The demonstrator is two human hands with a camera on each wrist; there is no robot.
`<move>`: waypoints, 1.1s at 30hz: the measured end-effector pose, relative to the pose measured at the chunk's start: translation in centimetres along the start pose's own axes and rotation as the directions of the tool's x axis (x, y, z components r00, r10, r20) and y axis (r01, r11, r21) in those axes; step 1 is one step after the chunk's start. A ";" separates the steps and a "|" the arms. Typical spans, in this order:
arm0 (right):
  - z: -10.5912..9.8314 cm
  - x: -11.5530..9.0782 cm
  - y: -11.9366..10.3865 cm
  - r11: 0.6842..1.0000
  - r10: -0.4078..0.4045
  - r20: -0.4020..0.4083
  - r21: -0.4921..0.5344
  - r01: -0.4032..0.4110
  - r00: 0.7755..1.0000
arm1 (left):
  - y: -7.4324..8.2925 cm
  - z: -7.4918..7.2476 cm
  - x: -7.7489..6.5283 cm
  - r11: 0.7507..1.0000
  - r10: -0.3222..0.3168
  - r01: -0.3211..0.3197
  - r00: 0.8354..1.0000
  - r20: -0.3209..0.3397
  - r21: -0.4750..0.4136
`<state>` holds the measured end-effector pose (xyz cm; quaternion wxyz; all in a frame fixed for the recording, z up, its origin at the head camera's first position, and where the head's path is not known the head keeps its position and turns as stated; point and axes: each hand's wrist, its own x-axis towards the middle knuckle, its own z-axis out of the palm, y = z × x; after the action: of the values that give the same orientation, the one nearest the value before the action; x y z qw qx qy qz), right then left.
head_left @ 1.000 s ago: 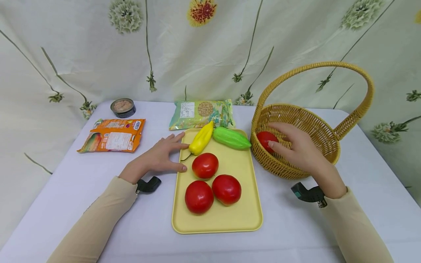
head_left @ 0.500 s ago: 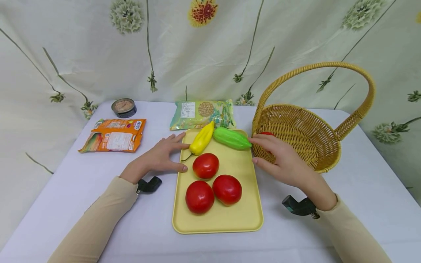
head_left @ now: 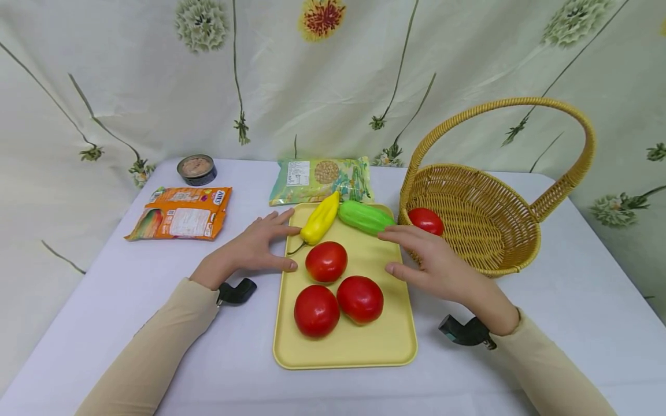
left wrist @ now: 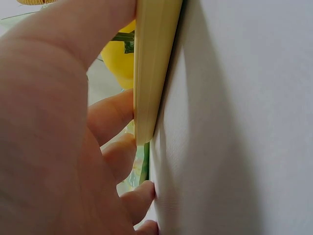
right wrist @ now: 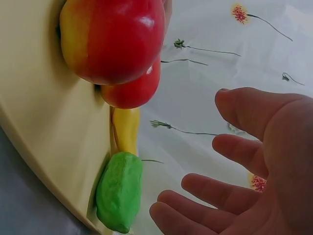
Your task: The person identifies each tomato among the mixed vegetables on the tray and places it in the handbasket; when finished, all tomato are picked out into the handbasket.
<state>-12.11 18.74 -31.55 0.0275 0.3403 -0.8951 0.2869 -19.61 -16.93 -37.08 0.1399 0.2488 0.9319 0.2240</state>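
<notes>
My left hand (head_left: 255, 245) rests at the left edge of a yellow tray (head_left: 343, 352), thumb and fingers spread; in the left wrist view its fingertips touch the tray's side (left wrist: 154, 63). On the tray lie three round red fruits (head_left: 326, 262), glossy and tomato-like, with a yellow pepper (head_left: 319, 219) and a green ridged vegetable (head_left: 364, 217) behind them. My right hand (head_left: 437, 268) hovers by the tray's right edge, holding nothing, its fingertips close to the green vegetable. The right wrist view shows its fingers (right wrist: 205, 188) loosely spread. One more red fruit (head_left: 426, 221) lies inside the wicker basket (head_left: 515, 254).
The basket's tall arched handle (head_left: 499, 104) rises at the right. Behind the tray lies a green packet (head_left: 325, 180). An orange packet (head_left: 182, 212) and a small open can (head_left: 196, 170) are at the left. A floral cloth (head_left: 333, 86) hangs behind the table.
My right hand has let go of the red fruit in the basket and come out, moving left and towards me to the tray's right edge. The left hand has stayed in place.
</notes>
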 end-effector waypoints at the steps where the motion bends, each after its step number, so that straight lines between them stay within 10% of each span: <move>1: 0.1 0.0 -0.1 1.000 0.009 0.009 0.004 -0.009 1.000 | 0.0 0.0 0.0 1.000 0.000 0.000 1.000 0.000 -0.001; 33: 4.2 0.2 -1.5 0.997 0.036 0.272 0.054 -0.052 0.962 | 0.2 -0.1 -0.1 1.000 -0.003 0.003 1.000 0.003 -0.001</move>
<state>-10.70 15.51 -34.25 -0.1118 0.3570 -0.8887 0.2652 -19.49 -16.86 -36.86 0.1416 0.2478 0.9319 0.2240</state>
